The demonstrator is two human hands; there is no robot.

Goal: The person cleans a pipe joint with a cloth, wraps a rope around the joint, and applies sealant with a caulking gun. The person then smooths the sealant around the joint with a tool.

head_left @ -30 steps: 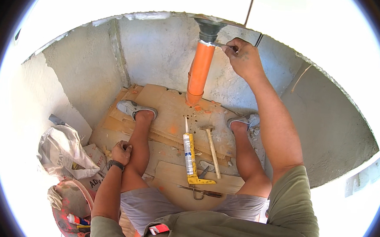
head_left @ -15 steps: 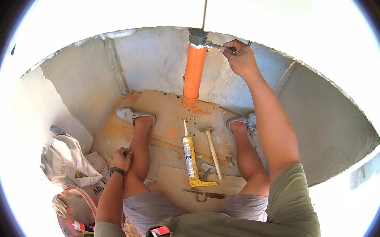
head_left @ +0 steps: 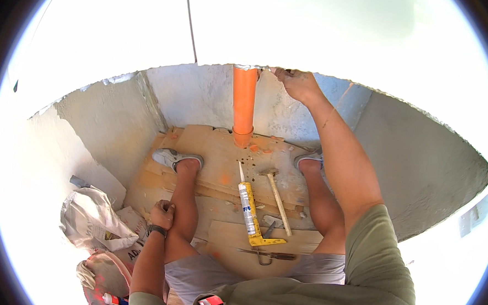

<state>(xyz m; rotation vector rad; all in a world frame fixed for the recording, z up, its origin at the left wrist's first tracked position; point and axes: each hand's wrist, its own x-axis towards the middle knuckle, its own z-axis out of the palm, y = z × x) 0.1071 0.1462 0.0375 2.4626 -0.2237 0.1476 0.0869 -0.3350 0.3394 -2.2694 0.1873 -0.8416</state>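
Observation:
An orange pipe (head_left: 244,100) stands upright in front of me, with a whitish, wet-looking band of sealant (head_left: 245,67) round its upper end, cut off by the bright edge above. My right hand (head_left: 300,86) is raised just right of that band, its fingers pinched on a thin flat metal tool. The overexposed edge hides most of the tool and part of the fingertips. My left hand (head_left: 162,214) rests against my left leg, fingers curled in a loose fist with nothing visible in them.
Between my legs on cardboard (head_left: 211,145) lie a yellow caulking gun (head_left: 252,213) with its cartridge, a hammer (head_left: 279,203) and a wooden-handled pointed tool (head_left: 274,256). At left are a crumpled white bag (head_left: 94,216) and a red-stained bucket (head_left: 105,272). Plastered walls (head_left: 420,162) curve around.
My view has tilted and shifted, so the dark collar above the pipe is now out of sight. My right hand stays beside the pipe's top with the tool. The left stays on the leg.

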